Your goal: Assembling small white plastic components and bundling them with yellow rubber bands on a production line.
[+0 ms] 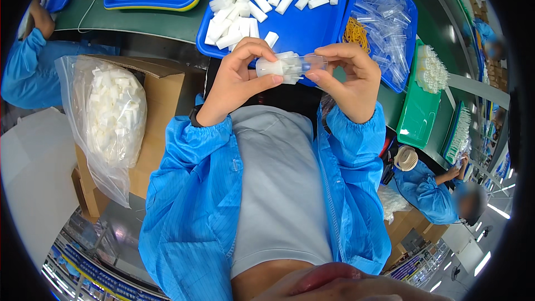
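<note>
In front of my chest, my left hand [237, 78] is closed round a white plastic cylinder [270, 68], gripped between thumb and fingers. My right hand [355, 78] pinches a clear plastic tube [316, 63] by its outer end. Tube and cylinder meet end to end between my hands; how far one sits inside the other I cannot tell. Just beyond them lies a blue tray [315, 27] with many loose white cylinders [239, 14], mostly on its left side. A second blue tray [413, 19] at right holds clear tubes [384, 28] and yellow rubber bands [356, 34].
A green tray [417, 116] with white parts stands at right. To my left, a clear bag [114, 120] of white pieces rests on a cardboard box [161, 92]. One co-worker's sleeve [25, 61] shows at far left; another person [426, 192] works at right.
</note>
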Tool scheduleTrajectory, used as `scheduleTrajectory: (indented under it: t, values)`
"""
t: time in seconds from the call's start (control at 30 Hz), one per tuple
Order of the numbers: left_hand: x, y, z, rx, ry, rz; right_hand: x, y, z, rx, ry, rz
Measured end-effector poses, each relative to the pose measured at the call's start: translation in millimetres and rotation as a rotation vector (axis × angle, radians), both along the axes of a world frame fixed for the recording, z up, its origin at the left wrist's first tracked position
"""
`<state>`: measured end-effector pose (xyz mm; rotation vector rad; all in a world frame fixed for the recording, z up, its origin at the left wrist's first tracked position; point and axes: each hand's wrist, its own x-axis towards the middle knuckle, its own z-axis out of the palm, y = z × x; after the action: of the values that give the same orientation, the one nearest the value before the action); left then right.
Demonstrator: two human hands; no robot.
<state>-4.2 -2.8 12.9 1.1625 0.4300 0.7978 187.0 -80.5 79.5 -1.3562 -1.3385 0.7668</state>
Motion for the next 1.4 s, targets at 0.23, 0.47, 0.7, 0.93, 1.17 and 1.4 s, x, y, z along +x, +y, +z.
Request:
scheduleTrajectory:
  t: [0.23, 0.47, 0.7, 0.93, 1.17, 1.4]
  values:
    - [-1, 0, 0, -0.006, 0.017, 0.013, 2, 1, -5, -0.035, 0.09, 0.004]
    - [1, -2, 0, 0.069, 0.045, 0.052, -3, -5, -21, -0.06, 0.311, -0.051]
    - [2, -3, 4, 0.183, 0.147, 0.117, -9, -9, -31, -0.019, 0.395, -0.103]
    - [-1, -2, 2, 0.108, 0.172, 0.102, 5, 0, -29, 0.175, -0.14, 0.03]
    - [-4, -1, 3, 0.086, 0.184, 0.1, 16, 6, -9, 0.223, -0.371, 0.132]
    - [-12, 7, 7, -0.18, 0.072, 0.038, 27, 5, -7, 0.279, -0.442, 0.117]
